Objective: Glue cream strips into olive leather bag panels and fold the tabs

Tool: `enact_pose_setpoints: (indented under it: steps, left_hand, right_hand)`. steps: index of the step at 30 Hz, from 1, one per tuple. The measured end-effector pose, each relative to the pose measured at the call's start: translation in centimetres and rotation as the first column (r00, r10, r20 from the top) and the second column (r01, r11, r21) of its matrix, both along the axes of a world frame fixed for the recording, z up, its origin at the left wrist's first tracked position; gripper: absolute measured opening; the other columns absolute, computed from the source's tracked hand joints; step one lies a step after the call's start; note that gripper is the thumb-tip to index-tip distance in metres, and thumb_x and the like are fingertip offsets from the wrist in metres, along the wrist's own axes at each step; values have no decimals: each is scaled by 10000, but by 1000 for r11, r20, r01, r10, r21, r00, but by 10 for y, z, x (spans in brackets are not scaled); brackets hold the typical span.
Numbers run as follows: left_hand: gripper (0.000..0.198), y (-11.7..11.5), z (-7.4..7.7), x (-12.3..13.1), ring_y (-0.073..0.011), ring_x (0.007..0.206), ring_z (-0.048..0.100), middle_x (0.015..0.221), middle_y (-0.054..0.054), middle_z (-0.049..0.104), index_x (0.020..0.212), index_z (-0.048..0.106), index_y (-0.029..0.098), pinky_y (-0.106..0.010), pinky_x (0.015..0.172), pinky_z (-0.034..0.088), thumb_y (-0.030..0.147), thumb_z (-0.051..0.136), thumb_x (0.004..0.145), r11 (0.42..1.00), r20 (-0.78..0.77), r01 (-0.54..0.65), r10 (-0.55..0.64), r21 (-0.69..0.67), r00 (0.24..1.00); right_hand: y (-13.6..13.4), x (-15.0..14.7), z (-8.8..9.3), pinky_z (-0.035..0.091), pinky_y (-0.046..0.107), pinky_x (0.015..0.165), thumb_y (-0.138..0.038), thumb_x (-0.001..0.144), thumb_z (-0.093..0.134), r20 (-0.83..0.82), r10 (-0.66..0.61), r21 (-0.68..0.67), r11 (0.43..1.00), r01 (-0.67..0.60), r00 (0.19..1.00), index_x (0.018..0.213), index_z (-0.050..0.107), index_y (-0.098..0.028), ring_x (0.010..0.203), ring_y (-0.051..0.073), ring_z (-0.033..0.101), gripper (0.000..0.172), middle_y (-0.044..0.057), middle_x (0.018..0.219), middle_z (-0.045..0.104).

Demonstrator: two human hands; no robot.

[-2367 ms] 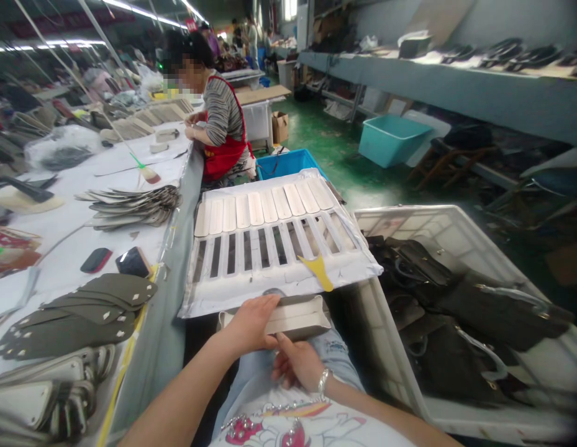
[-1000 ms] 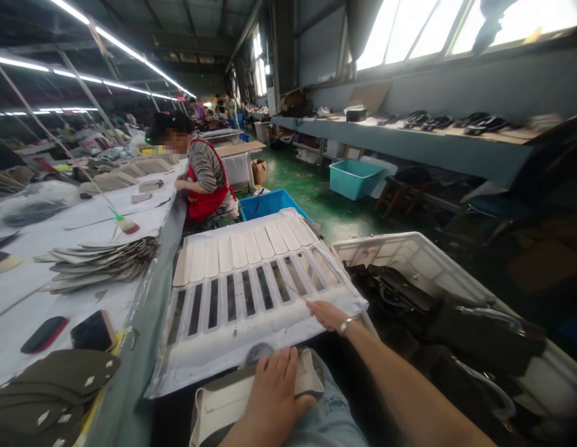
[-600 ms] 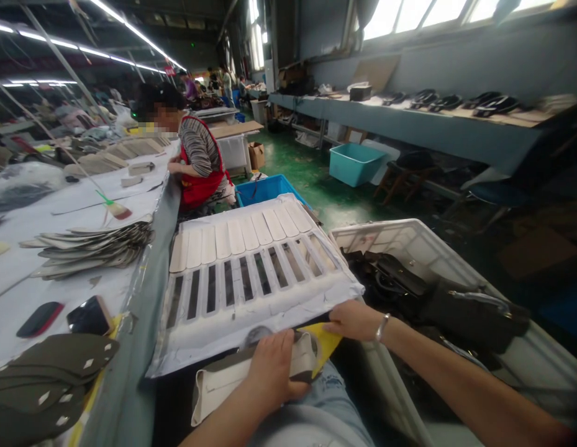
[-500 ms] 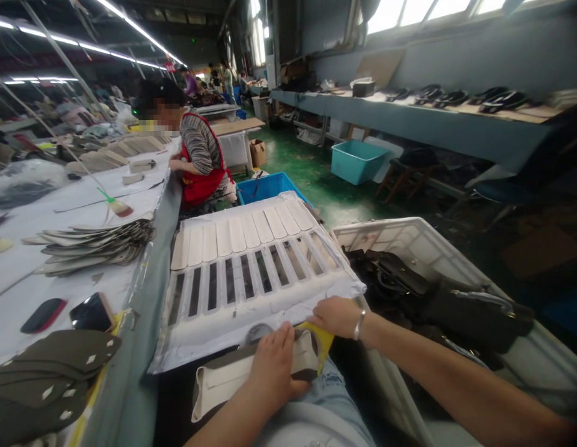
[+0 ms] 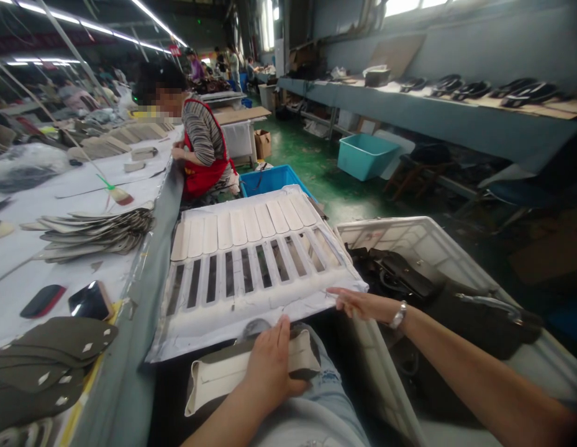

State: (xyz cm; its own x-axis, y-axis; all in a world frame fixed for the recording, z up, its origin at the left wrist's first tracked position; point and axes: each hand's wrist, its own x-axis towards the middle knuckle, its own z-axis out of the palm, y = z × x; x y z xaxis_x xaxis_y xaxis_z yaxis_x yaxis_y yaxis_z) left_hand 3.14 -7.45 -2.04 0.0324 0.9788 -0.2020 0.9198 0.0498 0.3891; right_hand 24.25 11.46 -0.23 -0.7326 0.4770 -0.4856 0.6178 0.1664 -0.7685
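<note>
Two hands are shown. The left hand is still pressed flat, fingers extended, on one folded panel on the lap, just below one sheet. The right hand, open and empty, has been moved to the sheet's near corner. The yellow tab is gone from view, so attention has shifted to the sheet. One crate is seen beside.

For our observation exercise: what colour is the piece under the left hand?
Cream, with a dark grey edge; the piece shows best in the head view.
</note>
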Motion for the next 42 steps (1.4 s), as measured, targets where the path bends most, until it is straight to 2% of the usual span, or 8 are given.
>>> enact_pose_setpoints:
  steps: [6, 11, 16, 19, 25, 32, 38, 42]
  left_hand:
    - [864, 0, 7, 5, -290, 1146, 438, 1280, -150, 485, 1290, 399, 108, -413, 1003, 280, 449, 661, 540, 1000, -32, 16, -17, -13, 999]
    - [806, -1, 14, 11, -294, 1040, 462, 1157, -134, 533, 1248, 429, 115, -419, 941, 311, 437, 650, 544, 1000, -100, -7, 8, 14, 995]
    - [758, -5, 14, 13, -278, 1010, 461, 1120, -117, 535, 1219, 428, 123, -407, 928, 307, 418, 649, 557, 998, -105, -6, 12, 57, 994]
    - [762, -7, 13, 12, -277, 1018, 458, 1118, -120, 536, 1221, 422, 119, -405, 936, 297, 409, 658, 556, 996, -101, 0, 10, 93, 995]
    - [756, -8, 9, 12, -276, 1031, 458, 1153, -128, 530, 1224, 429, 106, -407, 936, 303, 435, 651, 580, 990, -87, 8, 4, 141, 996]
    - [754, -8, 2, 12, -294, 1049, 470, 1180, -144, 536, 1248, 429, 110, -421, 953, 304, 439, 615, 595, 988, -85, -16, 29, 156, 996]
    - [1108, -7, -4, 10, -327, 1231, 341, 1486, -172, 99, 1406, 130, 97, -415, 965, 304, 456, 670, 508, 988, -79, -30, 42, 153, 996]
    - [1161, -2, -2, 10, -340, 1221, 350, 1482, -190, 94, 1408, 114, 54, -417, 963, 307, 488, 673, 487, 997, -85, -19, 25, 72, 996]
  right_hand:
    - [-16, 42, 20, 329, 191, 435, -762, 674, 375, -239, -273, -548, 830, 103, 932, 1245, 469, -250, 869, 193, 541, 773, 122, 1248, 490]
    - [-38, 31, 16, 244, 179, 351, -719, 785, 203, 233, -237, -359, 880, 310, 943, 1061, 574, -130, 492, 95, 443, 749, 116, 790, 584]
    - [-39, 35, 20, 299, 166, 373, -648, 730, 488, 94, -96, -331, 936, 122, 991, 1063, 540, -153, 424, 28, 356, 598, 56, 806, 593]
    - [-36, 30, 27, 399, 181, 431, -577, 761, 510, 23, 22, -306, 952, -14, 999, 978, 534, -147, 478, 56, 482, 482, 62, 824, 611]
    - [-15, -7, 17, 509, 263, 569, -513, 792, 486, 70, 382, -357, 872, -334, 922, 1001, 549, -151, 588, 133, 614, 423, 47, 780, 649]
    - [-16, -69, 14, 459, 340, 741, -409, 853, 440, 269, 444, 149, 858, -492, 855, 909, 637, -151, 836, 222, 616, 330, 105, 884, 670]
    - [-39, -83, 3, 412, 372, 705, -426, 919, 189, 342, 252, 573, 708, -413, 906, 821, 659, -132, 833, 283, 612, 563, 177, 860, 670]
    - [-41, -87, -3, 392, 316, 675, -440, 923, 171, 313, 285, 656, 624, -423, 906, 789, 658, -161, 785, 232, 619, 577, 126, 825, 684]
